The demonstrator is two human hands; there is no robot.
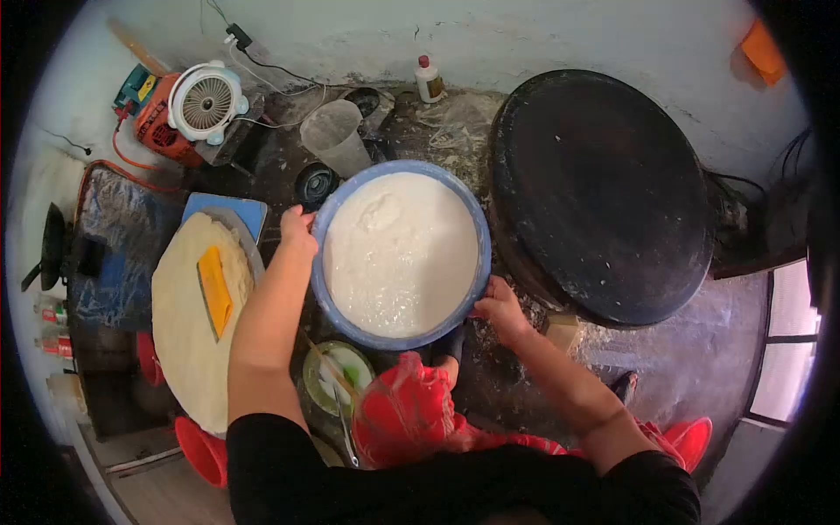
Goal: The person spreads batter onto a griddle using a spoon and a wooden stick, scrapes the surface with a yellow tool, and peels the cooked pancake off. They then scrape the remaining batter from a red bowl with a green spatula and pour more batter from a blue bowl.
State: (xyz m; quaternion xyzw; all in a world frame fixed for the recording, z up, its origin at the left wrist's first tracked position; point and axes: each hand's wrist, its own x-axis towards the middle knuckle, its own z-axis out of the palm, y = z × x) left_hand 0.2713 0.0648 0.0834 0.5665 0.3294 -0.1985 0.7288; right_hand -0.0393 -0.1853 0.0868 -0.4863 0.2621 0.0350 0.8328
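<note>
A blue basin (484, 241) full of thick white batter (398, 254) is in the middle of the head view. My left hand (299, 230) grips its rim at the upper left. At the lower right, the fingers of my right hand (501, 308) are closed round the same rim, partly hidden under it. To the right of the basin lies a large round black griddle (604, 197) with a bare top. Left of my left forearm sits a stack of pale thin pancakes (192, 306), with a yellow-orange scraper (215, 293) resting on it.
Below the basin stands a green bowl (308, 372) with pale contents and a stick, near red cloth or plastic (407, 407). A translucent bucket (335, 138), a small fan (207, 103) and a white bottle (429, 81) stand at the back. Cords run along the wall.
</note>
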